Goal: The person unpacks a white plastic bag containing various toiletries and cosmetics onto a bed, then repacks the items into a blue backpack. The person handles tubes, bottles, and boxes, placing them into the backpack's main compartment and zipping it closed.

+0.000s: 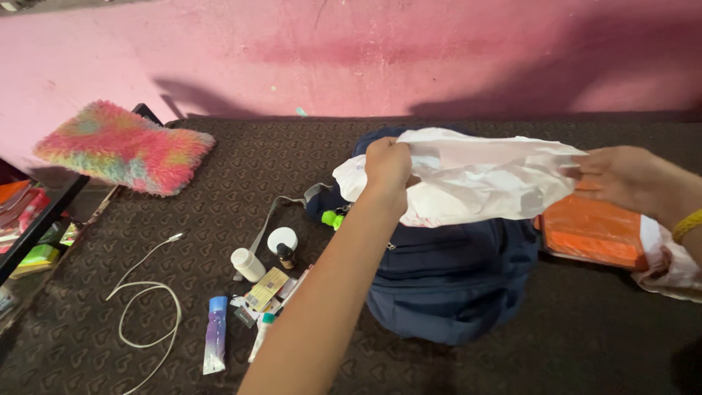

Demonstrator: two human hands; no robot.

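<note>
Pink wall (351, 51) behind; dark brown patterned mat (585, 336) underneath. Left hand (387, 167) has its fingers (383, 146) curled tight, clamped on one end of a crumpled white plastic bag (475, 179). Right hand (621, 175) grips the opposite end, fingers (589, 175) closed on the plastic; the bag is stretched between both hands. Directly below the fingers sits a navy backpack (453, 285). Just under the right hand, an orange packet (592, 234). Left of the left hand, on the mat: white bottle (247, 265), small tubes, white cable (146, 307). Well apart, far left, a fluffy rainbow cushion (124, 146).
</note>
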